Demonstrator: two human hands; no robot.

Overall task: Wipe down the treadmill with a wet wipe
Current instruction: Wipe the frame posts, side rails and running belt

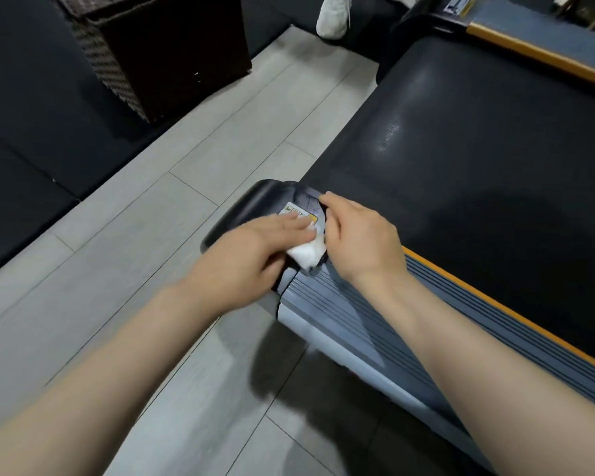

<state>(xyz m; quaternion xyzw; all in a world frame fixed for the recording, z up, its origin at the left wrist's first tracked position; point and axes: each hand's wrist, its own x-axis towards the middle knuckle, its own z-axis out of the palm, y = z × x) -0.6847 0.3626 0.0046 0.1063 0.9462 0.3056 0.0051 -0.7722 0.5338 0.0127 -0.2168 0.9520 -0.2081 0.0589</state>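
The treadmill (478, 159) fills the right of the view, a heavy, rigid machine that stays put under pressure; its long axis runs from the near right to the far middle, and the grey ribbed side rail (375, 324) with its orange edge follows the same line beside the black belt. At the far end of that rail sits a rounded black end cap (251, 204) with a small warning label (298, 211), just above the pale plank floor (152, 218). The left hand (255, 249) lies over the cap with fingers fairly straight, pressing the wet wipe (308, 252) down onto the plastic. The right hand (358, 235) sits just beside it, fingers curled at the wipe's right edge; whether it pinches the cloth or only steadies it I cannot tell. The wipe is bunched, soft and light, probably slick with damp, so it is best held flat under the fingers and dragged along the rail's grooves rather than across them.
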